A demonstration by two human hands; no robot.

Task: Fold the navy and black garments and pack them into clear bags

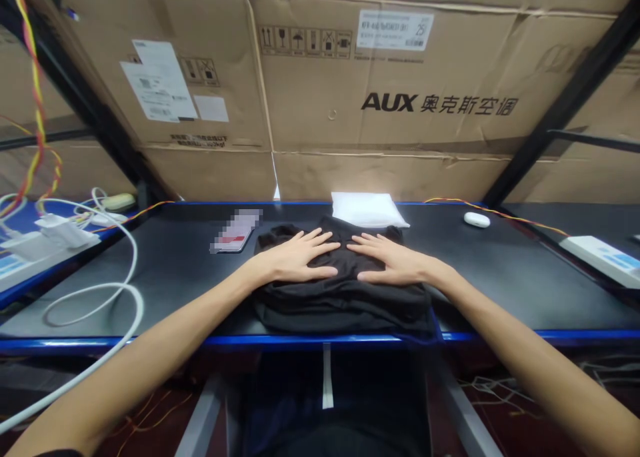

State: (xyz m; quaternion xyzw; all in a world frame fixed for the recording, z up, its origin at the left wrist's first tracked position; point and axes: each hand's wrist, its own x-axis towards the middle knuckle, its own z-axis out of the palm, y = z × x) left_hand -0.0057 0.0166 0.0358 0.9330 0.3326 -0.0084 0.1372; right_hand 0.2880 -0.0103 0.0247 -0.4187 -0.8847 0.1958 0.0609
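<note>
A folded black garment point(343, 297) lies on the dark table point(500, 277) near its front edge. My left hand point(297, 256) rests flat on the garment's left half, fingers stretched out and spread. My right hand point(393, 260) lies flat on the right half, fingers apart, tips pointing toward the left hand. Neither hand grips the cloth. Just behind the garment sits a white packet point(367, 209).
A phone point(235, 234) lies left of the garment. A white cable point(100, 290) loops over the table's left part beside a power strip point(45, 240). A white mouse-like object point(477, 220) and a white box point(603, 258) sit at the right. Cardboard boxes point(400, 97) wall the back.
</note>
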